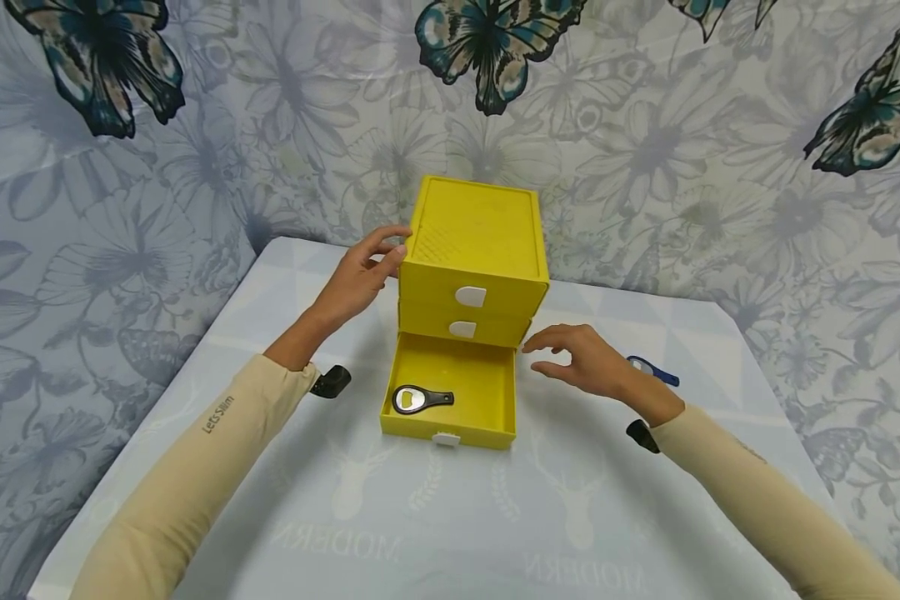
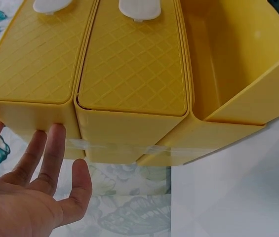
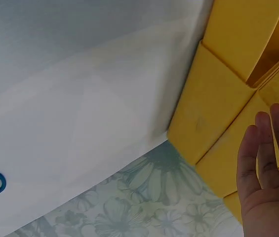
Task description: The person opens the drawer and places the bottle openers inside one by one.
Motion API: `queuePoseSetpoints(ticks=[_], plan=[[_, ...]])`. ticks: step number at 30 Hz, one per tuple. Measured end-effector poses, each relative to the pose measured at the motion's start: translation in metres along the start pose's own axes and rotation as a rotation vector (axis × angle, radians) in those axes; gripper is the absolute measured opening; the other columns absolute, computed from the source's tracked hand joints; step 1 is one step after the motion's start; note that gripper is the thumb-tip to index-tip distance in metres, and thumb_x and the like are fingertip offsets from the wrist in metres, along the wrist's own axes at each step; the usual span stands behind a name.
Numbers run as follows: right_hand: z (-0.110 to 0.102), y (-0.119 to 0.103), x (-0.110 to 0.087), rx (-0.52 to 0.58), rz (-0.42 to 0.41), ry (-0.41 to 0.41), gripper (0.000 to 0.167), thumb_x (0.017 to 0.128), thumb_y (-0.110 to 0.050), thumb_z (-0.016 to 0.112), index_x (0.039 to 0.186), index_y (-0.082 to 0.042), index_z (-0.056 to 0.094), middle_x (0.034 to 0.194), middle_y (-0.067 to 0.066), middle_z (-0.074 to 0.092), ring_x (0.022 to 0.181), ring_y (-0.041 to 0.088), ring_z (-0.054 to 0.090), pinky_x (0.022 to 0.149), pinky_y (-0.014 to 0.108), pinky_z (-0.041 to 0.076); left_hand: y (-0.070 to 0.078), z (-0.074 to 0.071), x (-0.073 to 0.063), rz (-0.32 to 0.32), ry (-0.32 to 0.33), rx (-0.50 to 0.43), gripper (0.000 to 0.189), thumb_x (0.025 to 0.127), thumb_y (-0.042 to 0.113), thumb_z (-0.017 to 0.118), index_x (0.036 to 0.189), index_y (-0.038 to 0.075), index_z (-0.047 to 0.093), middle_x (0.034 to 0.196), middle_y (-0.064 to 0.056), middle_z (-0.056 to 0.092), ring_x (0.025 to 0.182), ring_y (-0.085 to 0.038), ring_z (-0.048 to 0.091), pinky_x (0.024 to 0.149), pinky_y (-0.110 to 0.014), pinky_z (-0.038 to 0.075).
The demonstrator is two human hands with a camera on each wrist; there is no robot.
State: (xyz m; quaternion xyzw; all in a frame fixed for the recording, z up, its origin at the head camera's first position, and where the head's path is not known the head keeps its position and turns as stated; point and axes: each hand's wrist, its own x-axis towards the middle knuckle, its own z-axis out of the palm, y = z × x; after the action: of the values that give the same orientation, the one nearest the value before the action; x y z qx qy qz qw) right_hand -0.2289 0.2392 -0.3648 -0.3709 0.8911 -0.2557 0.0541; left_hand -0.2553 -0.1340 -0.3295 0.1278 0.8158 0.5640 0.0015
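A yellow drawer unit [image 1: 480, 229] with three stacked drawers stands near the back of the table. Its bottom drawer [image 1: 480, 375] is pulled out, and a black-rimmed bottle opener [image 1: 423, 399] lies inside at the front left. My left hand [image 1: 356, 279] rests its fingertips on the unit's left side, fingers [image 2: 53, 153] spread. Beside the right side of the unit, my right hand [image 1: 581, 360] hovers with loosely bent fingers and nothing in them. Behind the right wrist lies a blue bottle opener [image 1: 663, 377], partly hidden by that hand.
The white table [image 1: 435, 517] has a pale printed cover. Behind it hangs a floral wall cloth [image 1: 645, 158] with butterflies, close to the unit's back. White tabs [image 1: 470, 296] serve as handles on the drawer fronts.
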Motion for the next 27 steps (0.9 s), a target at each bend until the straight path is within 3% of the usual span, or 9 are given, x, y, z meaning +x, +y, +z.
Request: queuePoseSetpoints(ticks=[9,20,27], plan=[[-0.005,0.033,-0.025,-0.017,0.027,0.043,0.029,0.088,-0.01,0.078,0.116,-0.013,0.073,0.118,0.003,0.072,0.11,0.025,0.066,0.086,0.047,0.057,0.0,0.002,-0.001,0.0,0.0,-0.005,0.048,0.104,0.049,0.048,0.149,0.033,0.044,0.142,-0.012,0.052,0.114,-0.032,0.061,0.095,-0.05,0.044],[-0.02,0.075,-0.047,-0.064,0.115,0.032,0.032,0.085,-0.006,0.08,0.116,-0.012,0.073,0.121,0.005,0.07,0.115,0.027,0.064,0.087,0.052,0.056,0.0,0.001,-0.003,-0.012,0.013,0.004,0.047,0.105,0.048,0.047,0.149,0.032,0.044,0.141,-0.012,0.052,0.114,-0.032,0.061,0.096,-0.05,0.044],[-0.032,0.107,-0.065,-0.098,0.231,0.03,0.032,0.086,-0.003,0.078,0.117,-0.006,0.072,0.122,0.01,0.07,0.118,0.033,0.062,0.09,0.054,0.054,0.0,0.003,-0.002,-0.013,0.01,-0.016,0.046,0.104,0.048,0.047,0.148,0.034,0.045,0.141,-0.011,0.051,0.113,-0.031,0.06,0.096,-0.048,0.043]])
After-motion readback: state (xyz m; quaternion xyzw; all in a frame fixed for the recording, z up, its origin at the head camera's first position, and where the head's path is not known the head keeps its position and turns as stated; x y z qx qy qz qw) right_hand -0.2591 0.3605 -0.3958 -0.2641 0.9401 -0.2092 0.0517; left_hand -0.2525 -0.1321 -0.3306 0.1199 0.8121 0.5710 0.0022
